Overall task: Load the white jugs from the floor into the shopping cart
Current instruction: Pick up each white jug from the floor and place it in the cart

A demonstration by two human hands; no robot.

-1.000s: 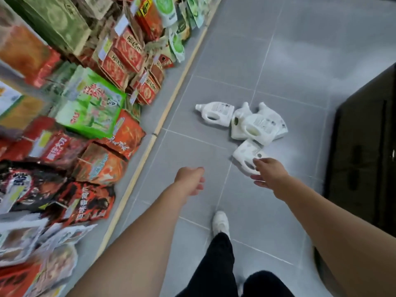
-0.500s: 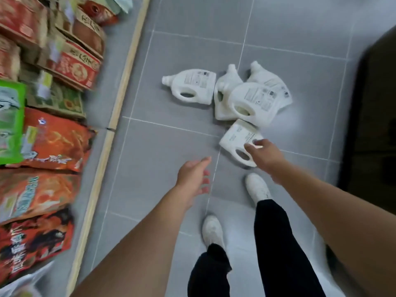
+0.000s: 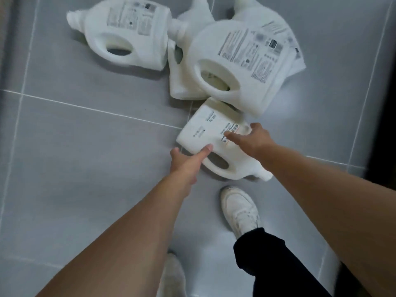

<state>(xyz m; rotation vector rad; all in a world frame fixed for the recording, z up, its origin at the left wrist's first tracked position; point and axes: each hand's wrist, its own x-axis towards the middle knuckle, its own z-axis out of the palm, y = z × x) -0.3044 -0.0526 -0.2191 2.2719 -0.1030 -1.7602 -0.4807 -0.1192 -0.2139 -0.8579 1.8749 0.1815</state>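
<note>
Several white jugs lie on their sides on the grey tile floor. The nearest jug (image 3: 205, 133) lies with its cap toward me and its handle hole facing up. My left hand (image 3: 186, 161) holds its near left edge, thumb on top. My right hand (image 3: 250, 140) grips its right side, thumb on the label and fingers curled over the far edge. Beyond it a large jug (image 3: 242, 61) leans on two others (image 3: 182, 82), (image 3: 278, 28). Another jug (image 3: 128, 33) lies at the back left. No shopping cart is in view.
My white shoe (image 3: 240, 211) and black trouser leg stand just below the held jug, with my other shoe (image 3: 171, 275) at the bottom edge. A dark object (image 3: 385, 103) runs along the right edge. Bare floor tiles spread out to the left.
I have bent down much closer to the jugs. My left hand moved right onto the nearest jug, and my right hand went from touching it to gripping its side.
</note>
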